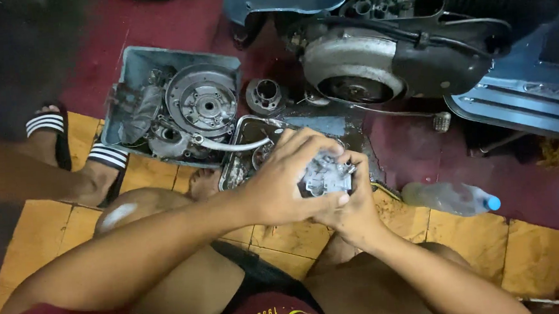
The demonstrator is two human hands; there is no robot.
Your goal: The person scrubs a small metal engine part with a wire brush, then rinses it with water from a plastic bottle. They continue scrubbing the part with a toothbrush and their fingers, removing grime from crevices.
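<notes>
Both of my hands grip one small grey metal engine part (pixel 326 177), like a carburettor body, above my knees. My left hand (pixel 287 179) wraps over its top and left side. My right hand (pixel 352 204) cups it from below and the right, fingers curled around it. Just beyond my hands lies a shallow metal tray (pixel 245 134) with small greasy parts. A blue-grey tub (pixel 135 62) farther left holds a round flywheel plate (pixel 201 102) and other engine pieces.
A scooter engine (pixel 357 67) with its blue body panels stands at the top right. A plastic bottle (pixel 452 197) with a blue cap lies on the floor at right. Another person's feet in striped sandals (pixel 104 163) stand at left. A round metal part (pixel 264 95) sits between tub and engine.
</notes>
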